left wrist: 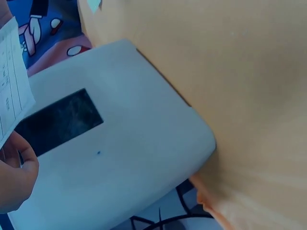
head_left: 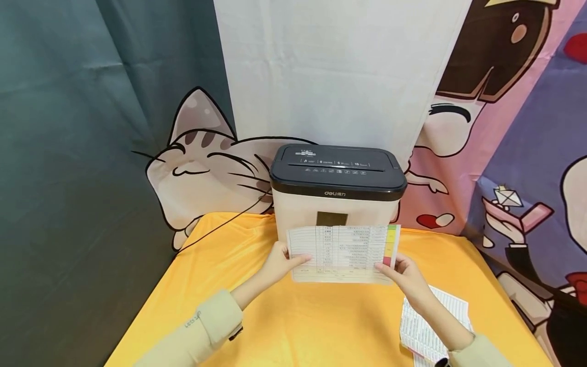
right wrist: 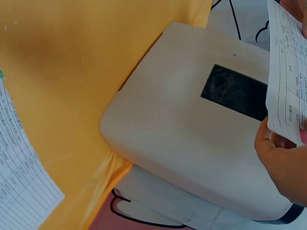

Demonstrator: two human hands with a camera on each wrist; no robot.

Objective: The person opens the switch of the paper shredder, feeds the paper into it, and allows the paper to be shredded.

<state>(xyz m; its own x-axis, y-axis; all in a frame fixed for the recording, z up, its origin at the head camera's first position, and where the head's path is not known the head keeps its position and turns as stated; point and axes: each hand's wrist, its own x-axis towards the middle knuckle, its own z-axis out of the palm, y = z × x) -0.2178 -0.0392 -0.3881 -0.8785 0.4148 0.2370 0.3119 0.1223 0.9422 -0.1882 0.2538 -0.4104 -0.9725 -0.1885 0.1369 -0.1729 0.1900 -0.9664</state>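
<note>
A printed sheet of paper [head_left: 344,252] with table rows and a green, yellow and red strip at its right end is held up between both hands. My left hand [head_left: 281,262] pinches its left edge, thumb on the near face. At the opposite edge my right hand [head_left: 405,278] pinches it the same way, beside the coloured strip. Right behind the sheet stands a paper shredder [head_left: 339,173] with a dark lid and a white body; the paper overlaps its lower front in the head view. In the right wrist view the shredder's dark window [right wrist: 235,91] shows beside the paper.
More printed sheets [head_left: 433,326] lie on the yellow cloth [head_left: 330,321] at the right, partly under my right forearm. A black cord [head_left: 224,224] runs left from the shredder. Behind the table hangs a curtain [head_left: 339,66] with cartoon figures.
</note>
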